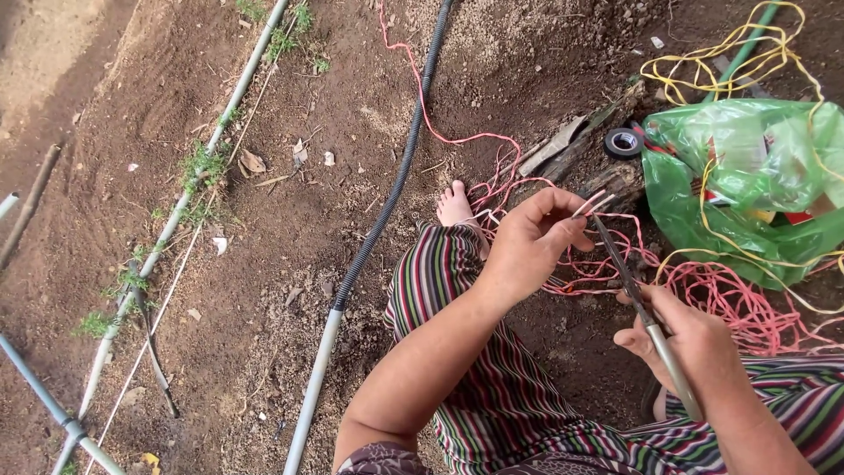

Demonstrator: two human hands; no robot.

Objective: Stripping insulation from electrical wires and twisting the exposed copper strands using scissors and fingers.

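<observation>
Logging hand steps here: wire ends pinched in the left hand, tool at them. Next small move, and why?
Probably squeeze the metal tool shut on the wire ends. The left hand pinches the pink wire ends upward, the right hand grips the tool's handles, and its tip sits just below the ends.

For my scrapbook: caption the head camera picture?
Left hand pinches pink wire ends; right hand holds a metal tool.
</observation>
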